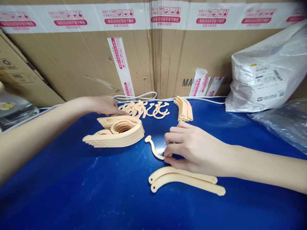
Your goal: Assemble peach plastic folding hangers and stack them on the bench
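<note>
My right hand is closed, its fingertips pinching one end of a cream plastic hook that lies on the blue table. Just below that hand are two curved cream hanger arms, side by side, each with a hole at its left end. My left hand reaches over the back of the table, a finger stretched out at the edge of a pile of loose hooks. Its other fingers are partly hidden, and I see nothing held in it. In front of it sits a stack of curved cream hanger pieces.
More curved arms are stacked at the back. A white cable runs along the foot of a cardboard box. At the right stand a white plastic package and clear wrap; a wrapped item is at far left.
</note>
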Demonstrator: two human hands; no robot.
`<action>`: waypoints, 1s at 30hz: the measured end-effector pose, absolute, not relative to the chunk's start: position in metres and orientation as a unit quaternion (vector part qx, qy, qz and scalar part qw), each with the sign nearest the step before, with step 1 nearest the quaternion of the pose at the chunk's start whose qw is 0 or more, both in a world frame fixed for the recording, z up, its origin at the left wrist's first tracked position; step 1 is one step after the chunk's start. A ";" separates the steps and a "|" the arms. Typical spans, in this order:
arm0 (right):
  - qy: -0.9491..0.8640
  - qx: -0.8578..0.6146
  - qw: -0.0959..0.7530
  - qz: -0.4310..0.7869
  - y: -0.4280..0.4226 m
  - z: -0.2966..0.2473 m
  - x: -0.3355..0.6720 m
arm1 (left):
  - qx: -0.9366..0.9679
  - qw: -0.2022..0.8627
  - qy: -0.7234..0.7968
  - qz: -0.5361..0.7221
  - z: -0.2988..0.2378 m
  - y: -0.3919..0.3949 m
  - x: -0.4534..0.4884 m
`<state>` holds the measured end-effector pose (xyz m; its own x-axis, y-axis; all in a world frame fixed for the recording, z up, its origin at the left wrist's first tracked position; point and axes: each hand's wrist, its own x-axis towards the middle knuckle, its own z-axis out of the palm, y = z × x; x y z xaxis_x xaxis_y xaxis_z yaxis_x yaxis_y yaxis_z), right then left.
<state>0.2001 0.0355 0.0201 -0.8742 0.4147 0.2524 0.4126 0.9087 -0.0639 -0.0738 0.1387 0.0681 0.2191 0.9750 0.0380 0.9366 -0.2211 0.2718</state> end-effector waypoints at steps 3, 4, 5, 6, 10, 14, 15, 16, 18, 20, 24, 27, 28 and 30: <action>-0.966 -0.216 0.141 -0.001 0.035 0.018 0.200 | 0.766 0.137 0.627 -0.016 0.071 0.138 -0.071; -0.966 -0.215 0.145 -0.004 0.035 0.017 0.200 | 0.765 0.142 0.627 -0.035 0.072 0.138 -0.070; -0.965 -0.215 0.149 -0.008 0.035 0.016 0.200 | 0.764 0.142 0.627 -0.045 0.072 0.138 -0.070; -0.965 -0.215 0.153 -0.010 0.036 0.015 0.200 | 0.764 0.140 0.628 -0.049 0.073 0.138 -0.070; -0.962 -0.215 0.169 -0.019 0.038 0.012 0.199 | 0.755 0.128 0.641 -0.051 0.072 0.141 -0.072; -0.960 -0.214 0.177 -0.023 0.039 0.010 0.198 | 0.743 0.157 0.647 -0.066 0.068 0.149 -0.073; -0.960 -0.213 0.178 -0.025 0.039 0.009 0.198 | 0.741 0.167 0.646 -0.069 0.068 0.150 -0.073; -0.960 -0.213 0.179 -0.026 0.038 0.009 0.198 | 0.739 0.176 0.646 -0.072 0.067 0.151 -0.073; -0.960 -0.212 0.181 -0.030 0.038 0.009 0.198 | 0.737 0.191 0.645 -0.073 0.067 0.152 -0.073; -0.960 -0.212 0.179 -0.033 0.037 0.010 0.198 | 0.736 0.201 0.643 -0.071 0.066 0.150 -0.073; -0.961 -0.214 0.174 -0.035 0.037 0.010 0.198 | 0.736 0.212 0.640 -0.058 0.067 0.146 -0.072; -0.960 -0.215 0.175 -0.036 0.038 0.010 0.198 | 0.737 0.210 0.641 -0.040 0.068 0.144 -0.072; -0.960 -0.215 0.175 -0.035 0.038 0.009 0.198 | 0.737 0.210 0.642 -0.036 0.068 0.143 -0.072; -0.960 -0.217 0.174 -0.034 0.037 0.009 0.199 | 0.736 0.210 0.643 -0.028 0.068 0.142 -0.072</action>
